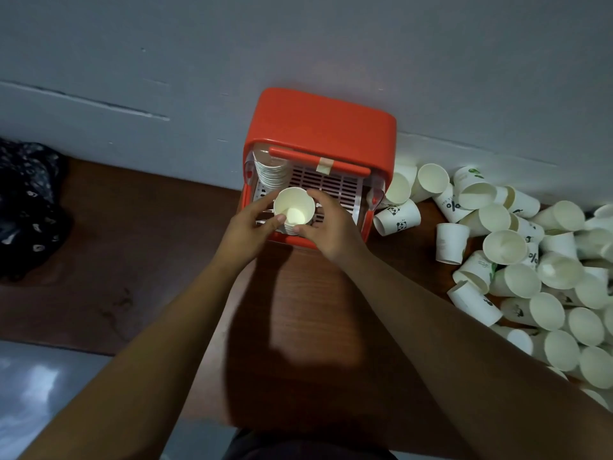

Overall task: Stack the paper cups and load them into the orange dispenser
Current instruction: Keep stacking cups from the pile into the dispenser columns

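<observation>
An orange dispenser (318,127) stands against the wall on a wooden table, its front open over a white slatted rack (335,185). A stack of paper cups (270,172) leans in its back left corner. A second stack of cups (293,210), open mouth up, stands at the rack's front. My left hand (247,227) grips this stack from the left with thumb and fingers. My right hand (326,224) grips it from the right, thumb low and fingers at the rim.
A big heap of loose paper cups (517,257), some printed with pandas, lies to the right of the dispenser. A dark patterned cloth (26,207) lies at the far left. The brown wooden table (298,310) ends at a grey floor (43,386) near me.
</observation>
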`<state>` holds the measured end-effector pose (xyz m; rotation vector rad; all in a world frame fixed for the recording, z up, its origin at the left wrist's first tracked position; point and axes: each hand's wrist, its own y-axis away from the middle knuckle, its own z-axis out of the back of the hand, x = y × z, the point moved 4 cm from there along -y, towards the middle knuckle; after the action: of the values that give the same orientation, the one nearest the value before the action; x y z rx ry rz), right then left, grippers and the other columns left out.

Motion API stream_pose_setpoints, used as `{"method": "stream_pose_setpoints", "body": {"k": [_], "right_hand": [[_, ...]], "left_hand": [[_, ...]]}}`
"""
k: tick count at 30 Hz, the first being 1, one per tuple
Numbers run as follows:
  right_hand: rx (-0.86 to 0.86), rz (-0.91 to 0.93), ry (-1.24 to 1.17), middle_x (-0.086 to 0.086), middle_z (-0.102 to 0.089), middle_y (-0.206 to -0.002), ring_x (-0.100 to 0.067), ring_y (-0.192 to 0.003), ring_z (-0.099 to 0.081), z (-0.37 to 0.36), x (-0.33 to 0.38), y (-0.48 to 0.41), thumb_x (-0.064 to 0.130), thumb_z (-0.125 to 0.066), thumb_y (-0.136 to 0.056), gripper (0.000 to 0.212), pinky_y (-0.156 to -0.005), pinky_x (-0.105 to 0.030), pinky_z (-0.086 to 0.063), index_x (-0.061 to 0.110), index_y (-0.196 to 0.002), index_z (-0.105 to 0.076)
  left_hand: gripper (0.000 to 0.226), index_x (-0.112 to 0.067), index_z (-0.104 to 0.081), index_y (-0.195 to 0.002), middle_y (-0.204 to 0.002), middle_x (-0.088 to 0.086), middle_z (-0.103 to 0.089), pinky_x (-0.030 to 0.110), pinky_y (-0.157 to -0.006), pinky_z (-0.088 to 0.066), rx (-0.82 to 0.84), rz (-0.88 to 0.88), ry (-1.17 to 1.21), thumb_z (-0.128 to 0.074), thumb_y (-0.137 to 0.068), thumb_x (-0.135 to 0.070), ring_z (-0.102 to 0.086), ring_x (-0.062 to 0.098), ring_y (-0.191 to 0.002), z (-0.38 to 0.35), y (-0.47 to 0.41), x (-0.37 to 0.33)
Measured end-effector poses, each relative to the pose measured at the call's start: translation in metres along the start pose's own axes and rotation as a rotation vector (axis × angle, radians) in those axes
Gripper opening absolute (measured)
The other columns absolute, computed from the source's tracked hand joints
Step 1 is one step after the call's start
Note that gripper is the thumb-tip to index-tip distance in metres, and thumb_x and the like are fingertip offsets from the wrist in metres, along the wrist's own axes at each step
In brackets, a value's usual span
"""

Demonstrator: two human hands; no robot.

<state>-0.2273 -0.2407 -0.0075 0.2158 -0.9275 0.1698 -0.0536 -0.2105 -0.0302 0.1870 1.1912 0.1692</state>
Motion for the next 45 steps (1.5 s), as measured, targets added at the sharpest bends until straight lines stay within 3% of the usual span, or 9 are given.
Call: {"method": "stream_pose_setpoints", "body": {"k": [3, 6, 9, 15, 19, 25, 35, 39, 45], "right_hand": [[0.036, 0.04, 0.022, -0.004, -0.053, -0.139, -0.01, -0.123, -0.048, 0.005, -0.002, 0.004, 0.018, -0.081, -0.078, 0.073, -0.096, -0.013, -0.037, 0.011, -0.141, -0.046], [0.078, -0.009, 0.011, -0.004, -0.049, -0.143, -0.015, -0.129, -0.048, 0.016, -0.009, 0.016, 0.023, -0.078, -0.081, 0.074, -0.103, -0.027, -0.041, 0.012, -0.145, -0.041], [0.087, -0.089, 0.082, 0.0, -0.052, -0.137, -0.009, -0.122, -0.051, 0.043, -0.027, 0.036, 0.028, -0.073, -0.085, 0.061, -0.101, -0.03, -0.046, 0.018, -0.139, -0.047], [-0.051, -0.249, 0.267, -0.001, -0.055, -0.117, -0.016, -0.109, -0.056, 0.129, -0.099, 0.079, 0.028, -0.071, -0.085, 0.042, -0.09, -0.028, -0.045, 0.015, -0.122, -0.057], [-0.132, -0.336, 0.342, -0.01, -0.051, -0.127, -0.023, -0.117, -0.052, 0.181, -0.137, 0.083, 0.029, -0.074, -0.083, 0.052, -0.094, -0.031, -0.04, 0.011, -0.128, -0.054], [-0.095, -0.403, 0.464, -0.015, -0.046, -0.133, -0.029, -0.124, -0.045, 0.205, -0.171, 0.063, 0.039, -0.071, -0.082, 0.066, -0.101, -0.039, -0.039, 0.008, -0.134, -0.047], [-0.081, -0.469, 0.754, -0.027, -0.041, -0.137, -0.041, -0.122, -0.046, 0.193, -0.227, 0.034, 0.05, -0.056, -0.085, 0.073, -0.101, -0.049, -0.041, 0.002, -0.137, -0.038], [-0.071, -0.474, 0.62, -0.024, -0.043, -0.136, -0.037, -0.12, -0.047, 0.188, -0.241, 0.037, 0.053, -0.056, -0.089, 0.064, -0.097, -0.045, -0.042, 0.01, -0.135, -0.042], [-0.179, -0.451, 0.189, -0.005, -0.06, -0.104, -0.016, -0.09, -0.053, 0.189, -0.222, 0.043, 0.041, -0.061, -0.091, 0.035, -0.066, -0.024, -0.031, 0.012, -0.109, -0.054]], "left_hand": [[0.049, -0.032, -0.048, -0.146, -0.136, -0.011, -0.058, 0.007, -0.087, -0.046, 0.015, -0.02, -0.049, -0.06, -0.098, -0.032, -0.053, -0.014, -0.114, 0.0, 0.002, -0.002], [0.048, -0.033, -0.047, -0.141, -0.138, -0.005, -0.046, 0.031, -0.099, -0.047, -0.102, -0.004, -0.115, -0.061, -0.096, -0.038, -0.052, 0.009, -0.121, -0.001, 0.014, -0.009], [0.034, -0.022, -0.053, -0.128, -0.126, -0.003, -0.045, 0.014, -0.083, -0.047, -0.215, -0.037, -0.121, -0.062, -0.095, -0.026, -0.055, 0.009, -0.106, -0.01, 0.039, -0.028], [0.01, -0.02, -0.064, -0.104, -0.099, -0.002, -0.062, 0.021, -0.072, -0.046, 0.163, -0.219, -0.12, -0.059, -0.095, -0.018, -0.059, 0.011, -0.087, -0.092, 0.048, -0.061], [0.016, -0.013, -0.065, -0.107, -0.1, 0.002, -0.062, 0.014, -0.074, -0.04, 0.263, -0.308, -0.212, -0.061, -0.092, -0.014, -0.054, 0.007, -0.087, -0.156, 0.027, -0.088], [0.036, -0.001, -0.058, -0.118, -0.122, 0.021, -0.055, 0.035, -0.093, -0.039, 0.214, -0.205, -0.426, -0.065, -0.087, -0.017, -0.052, 0.035, -0.113, -0.231, -0.033, -0.093], [0.073, -0.009, -0.042, -0.143, -0.136, 0.022, -0.05, 0.044, -0.103, -0.041, 0.207, -0.112, -0.696, -0.068, -0.087, -0.048, -0.048, 0.041, -0.123, -0.281, -0.078, -0.055], [0.073, -0.008, -0.044, -0.142, -0.139, 0.018, -0.05, 0.044, -0.106, -0.041, 0.228, 0.012, -0.525, -0.067, -0.088, -0.051, -0.048, 0.035, -0.128, -0.29, -0.075, -0.043], [0.067, -0.015, -0.043, -0.137, -0.125, 0.0, -0.061, 0.033, -0.094, -0.049, 0.188, 0.141, -0.192, -0.076, -0.085, -0.041, -0.059, 0.017, -0.109, -0.278, -0.053, -0.054]]}}
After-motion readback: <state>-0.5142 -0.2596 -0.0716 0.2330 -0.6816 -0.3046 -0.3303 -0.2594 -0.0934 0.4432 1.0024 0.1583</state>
